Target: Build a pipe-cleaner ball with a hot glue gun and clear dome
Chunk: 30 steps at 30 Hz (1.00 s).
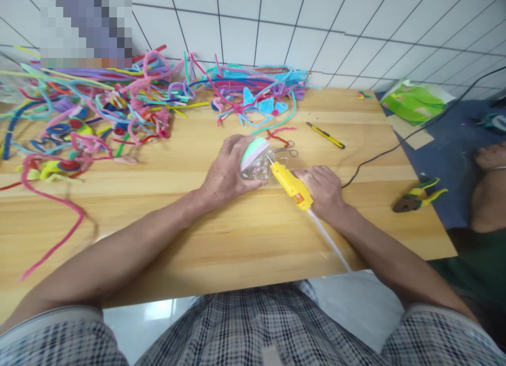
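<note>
In my left hand (225, 173) is a small clear rounded container (259, 168), held tilted above the table. A band of mint green and pale lilac, apparently pipe cleaners, covers its upper left side. My right hand (322, 189) grips a yellow hot glue gun (291, 184), whose nozzle meets or nearly meets the container's right side. A long translucent glue stick (330, 239) sticks out of the gun's rear. Behind the container lie a pair of scissors (291, 152), partly hidden, and a red pipe cleaner piece (279, 136).
Many coloured pipe cleaners (118, 105) heap over the wooden table's (190, 271) left and back. A yellow utility knife (326, 135) lies behind my right hand. Pliers (415, 196) rest near the right edge. A black cord (379, 154) crosses there. Another person's leg (490, 197) shows at right.
</note>
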Motion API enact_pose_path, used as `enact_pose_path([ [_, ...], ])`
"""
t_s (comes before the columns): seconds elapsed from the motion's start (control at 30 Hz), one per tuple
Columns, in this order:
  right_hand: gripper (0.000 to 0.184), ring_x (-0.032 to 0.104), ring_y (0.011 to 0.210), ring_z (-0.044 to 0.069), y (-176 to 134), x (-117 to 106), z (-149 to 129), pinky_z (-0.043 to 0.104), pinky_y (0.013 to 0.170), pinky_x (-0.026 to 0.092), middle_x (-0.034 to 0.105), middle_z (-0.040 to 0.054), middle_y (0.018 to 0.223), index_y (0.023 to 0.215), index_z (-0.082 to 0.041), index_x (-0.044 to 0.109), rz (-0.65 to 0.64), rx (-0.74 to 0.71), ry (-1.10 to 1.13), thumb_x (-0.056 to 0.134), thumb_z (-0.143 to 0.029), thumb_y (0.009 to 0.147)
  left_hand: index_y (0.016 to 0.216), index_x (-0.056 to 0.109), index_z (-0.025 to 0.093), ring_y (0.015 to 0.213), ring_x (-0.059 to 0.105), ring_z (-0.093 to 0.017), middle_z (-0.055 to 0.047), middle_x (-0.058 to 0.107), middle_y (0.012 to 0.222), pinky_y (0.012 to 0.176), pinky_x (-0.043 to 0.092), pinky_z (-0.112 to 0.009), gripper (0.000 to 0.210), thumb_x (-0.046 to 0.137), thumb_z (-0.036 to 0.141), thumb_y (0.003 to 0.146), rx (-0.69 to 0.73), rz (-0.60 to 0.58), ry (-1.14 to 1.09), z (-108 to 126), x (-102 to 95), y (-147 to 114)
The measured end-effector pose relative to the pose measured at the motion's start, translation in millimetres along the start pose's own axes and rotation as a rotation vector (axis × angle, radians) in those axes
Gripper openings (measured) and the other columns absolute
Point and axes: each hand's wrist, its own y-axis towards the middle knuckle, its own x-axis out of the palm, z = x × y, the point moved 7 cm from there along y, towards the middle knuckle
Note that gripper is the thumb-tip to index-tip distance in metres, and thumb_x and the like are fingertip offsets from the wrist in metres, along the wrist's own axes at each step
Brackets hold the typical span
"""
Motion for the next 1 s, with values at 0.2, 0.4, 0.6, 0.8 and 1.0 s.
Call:
enact_pose_path([
  [0.2,0.04,0.064,0.077,0.024,-7.1,8.8,10.5,0.039,0.072,0.043,0.072,0.0077,0.08,0.112,-0.016,0.076,-0.058,0.075,-0.051,0.042,-0.036,0.116,0.161,0.042,0.029,0.151,0.054,-0.039,-0.015,0.055,0.157,0.127,0.052,-0.062,0.109,0.103,0.05,0.073,-0.023,-0.01,-0.01,-1.7,-0.7,0.5],
  [0.4,0.048,0.063,0.076,0.024,-7.0,6.5,9.2,0.039,0.072,0.043,0.072,0.0084,0.081,0.114,-0.016,0.076,-0.015,0.097,-0.023,0.037,-0.042,0.118,0.161,0.043,0.027,0.148,0.055,-0.039,-0.015,0.057,0.154,0.125,0.053,-0.061,0.11,0.103,0.051,0.072,-0.008,-0.002,-0.032,-2.8,-0.9,0.5],
  [0.6,0.04,0.062,0.075,0.023,-5.8,9.4,4.6,0.039,0.073,0.044,0.072,0.0073,0.08,0.112,-0.015,0.076,-0.022,0.071,-0.022,0.041,-0.035,0.116,0.161,0.043,0.027,0.149,0.054,-0.039,-0.015,0.056,0.155,0.126,0.051,-0.06,0.11,0.102,0.054,0.073,0.003,0.001,-0.046,-3.7,-1.6,-0.2],
  [0.8,0.036,0.063,0.075,0.023,-7.9,11.0,11.5,0.038,0.072,0.043,0.072,0.0068,0.08,0.11,-0.016,0.076,-0.011,0.099,-0.077,0.044,-0.031,0.115,0.161,0.041,0.027,0.148,0.055,-0.04,-0.016,0.055,0.155,0.127,0.05,-0.063,0.112,0.104,0.053,0.071,-0.004,0.009,-0.008,-5.1,-1.6,-0.6],
  [1.0,0.041,0.072,0.083,0.023,-13.2,7.5,25.9,0.036,0.077,0.052,0.079,0.0087,0.089,0.117,-0.017,0.074,0.033,0.194,-0.046,0.04,-0.039,0.117,0.161,0.042,0.027,0.146,0.056,-0.039,-0.016,0.056,0.154,0.126,0.051,-0.061,0.113,0.105,0.048,0.07,0.03,0.043,-0.009,-3.9,-3.1,-2.3],
])
